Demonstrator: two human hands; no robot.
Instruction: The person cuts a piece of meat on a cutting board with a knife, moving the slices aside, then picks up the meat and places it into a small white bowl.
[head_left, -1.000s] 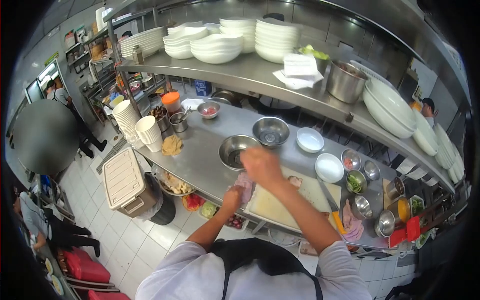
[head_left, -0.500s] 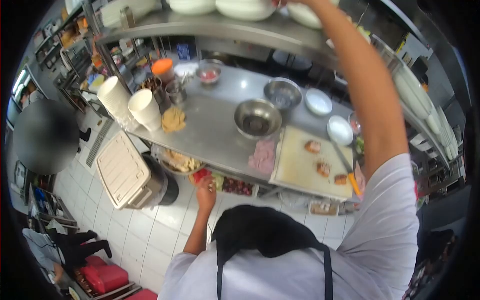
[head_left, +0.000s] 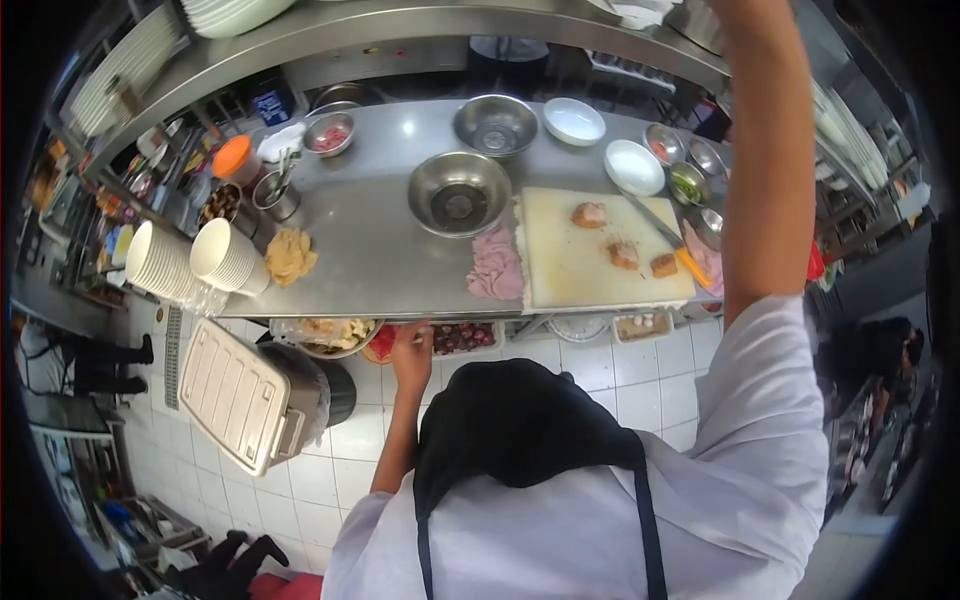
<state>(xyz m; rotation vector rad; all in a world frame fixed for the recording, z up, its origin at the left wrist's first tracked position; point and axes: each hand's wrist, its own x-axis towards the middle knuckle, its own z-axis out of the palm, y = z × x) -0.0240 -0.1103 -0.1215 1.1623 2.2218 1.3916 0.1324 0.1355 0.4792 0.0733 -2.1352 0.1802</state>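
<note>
My left hand (head_left: 411, 352) hangs low at the counter's front edge, its fingers curled together; whether they hold anything is too small to make out. Close beside it is a tray of dark red pieces (head_left: 462, 338), with a bowl of pale yellow food (head_left: 335, 338) on the other side. My right arm (head_left: 768, 170) reaches up toward the overhead shelf (head_left: 350, 18), and the top edge of the view cuts off its hand. Below that arm lies a white cutting board (head_left: 570, 265) bearing three browned pieces of food (head_left: 622, 256) and a knife with an orange handle (head_left: 690, 266).
Steel bowls (head_left: 459, 195) and white bowls (head_left: 634, 167) stand on the steel counter (head_left: 360, 240). A pink cloth (head_left: 496, 262) touches the board. Stacked cups (head_left: 228, 255) and a yellow cloth (head_left: 290, 256) are at left. A lidded bin (head_left: 235, 395) stands below; other people (head_left: 70, 360) are around.
The view has turned, and the counter things appear shifted left. My right hand, by the shelf bowls before, has moved right and out of the frame. My left hand stays low near the tray.
</note>
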